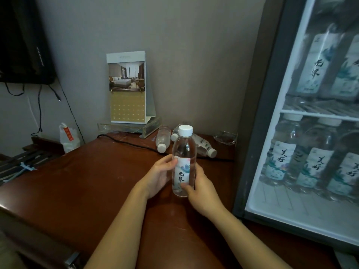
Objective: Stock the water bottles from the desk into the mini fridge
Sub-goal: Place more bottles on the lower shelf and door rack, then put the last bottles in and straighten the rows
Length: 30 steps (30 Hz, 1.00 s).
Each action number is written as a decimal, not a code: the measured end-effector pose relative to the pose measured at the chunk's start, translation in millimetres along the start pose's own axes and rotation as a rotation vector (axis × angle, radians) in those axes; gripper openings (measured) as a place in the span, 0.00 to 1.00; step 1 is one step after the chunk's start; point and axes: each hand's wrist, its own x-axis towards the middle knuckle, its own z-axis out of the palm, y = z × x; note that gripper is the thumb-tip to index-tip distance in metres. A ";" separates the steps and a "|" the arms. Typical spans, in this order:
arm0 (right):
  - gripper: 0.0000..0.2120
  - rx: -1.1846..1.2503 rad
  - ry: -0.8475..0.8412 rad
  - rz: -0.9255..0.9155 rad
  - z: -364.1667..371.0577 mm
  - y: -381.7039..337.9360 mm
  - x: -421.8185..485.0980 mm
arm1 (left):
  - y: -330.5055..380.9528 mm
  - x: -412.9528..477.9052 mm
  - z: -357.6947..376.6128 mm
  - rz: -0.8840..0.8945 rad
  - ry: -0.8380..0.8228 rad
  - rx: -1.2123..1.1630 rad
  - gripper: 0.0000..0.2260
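A clear water bottle (pixel 183 152) with a white cap and a pale printed label stands upright above the brown desk (pixel 87 181). My left hand (pixel 161 174) grips its left side at the label. My right hand (pixel 198 188) grips its lower right side, thumb across the label's bottom. Three more bottles lie on their sides at the back of the desk: one (pixel 162 138) at the left, one (pixel 174 135) mostly hidden behind the held bottle, one (pixel 205 147) at the right. The mini fridge (pixel 272 133) stands at the right with several bottles on both shelves.
A desk calendar (pixel 128 90) on a clear stand leans at the wall behind the bottles. A black cable (pixel 126 143) runs across the desk's back. A glass ashtray (pixel 225 137) sits by the fridge. A white bag (pixel 69 137) and a wall-mounted TV (pixel 23 39) are at the left.
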 end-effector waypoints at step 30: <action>0.30 0.193 -0.055 -0.208 -109.5 -59.0 -115.0 | 79.7 -105.7 146.8 0.332 0.175 0.459 0.19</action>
